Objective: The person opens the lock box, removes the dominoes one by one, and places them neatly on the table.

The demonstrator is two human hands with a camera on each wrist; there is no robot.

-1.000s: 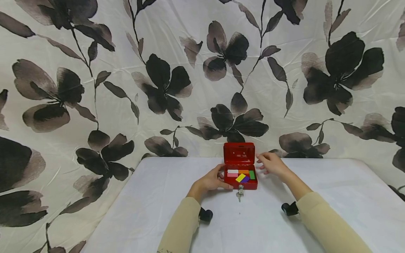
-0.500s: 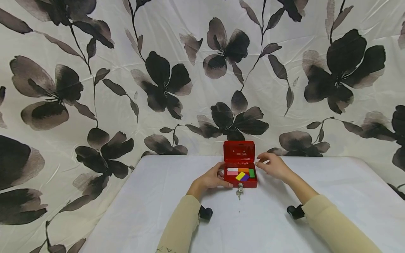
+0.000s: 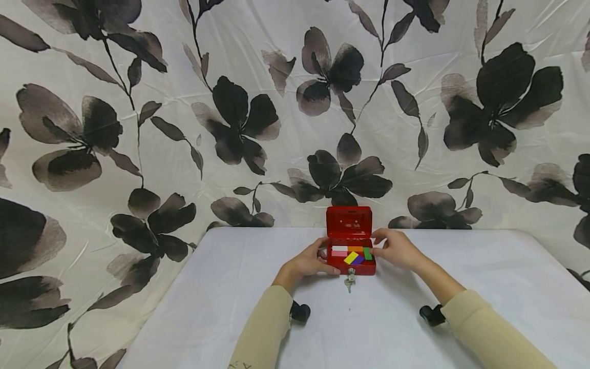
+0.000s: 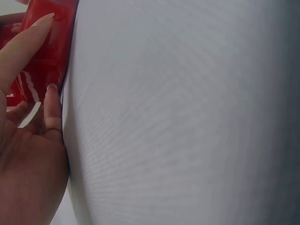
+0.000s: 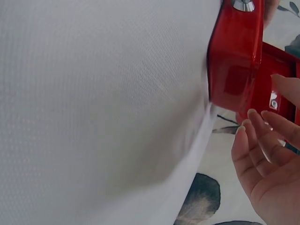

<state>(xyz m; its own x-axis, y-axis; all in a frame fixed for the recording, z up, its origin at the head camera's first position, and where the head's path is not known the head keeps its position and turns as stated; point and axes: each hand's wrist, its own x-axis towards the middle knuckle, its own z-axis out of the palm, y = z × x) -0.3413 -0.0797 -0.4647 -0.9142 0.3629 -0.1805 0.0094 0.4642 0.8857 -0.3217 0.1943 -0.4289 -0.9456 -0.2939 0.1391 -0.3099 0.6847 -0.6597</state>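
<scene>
A small red cash box (image 3: 367,268) stands on the white table with its lid (image 3: 349,215) raised. Inside lie a white block (image 3: 339,248), a pink block (image 3: 339,253), an orange block (image 3: 355,249), a green block (image 3: 367,253), a yellow block (image 3: 351,258) and a purple block (image 3: 357,261). My left hand (image 3: 305,261) holds the box's left front corner, thumb along the front and fingers at the side. At the right rim is my right hand (image 3: 397,250), its thumb close beside the green block; contact cannot be told. Its loosely bent fingers hang outside the box.
Keys (image 3: 349,284) hang from the lock on the box's front. The white table (image 3: 341,333) spreads around the box, with a flowered cloth (image 3: 276,128) behind. A black wrist camera (image 3: 300,312) sits under the left sleeve, another black camera (image 3: 432,314) under the right.
My right hand has come in from beside the lid toward the box's right rim, bringing its thumb next to the green block. The left hand keeps its place.
</scene>
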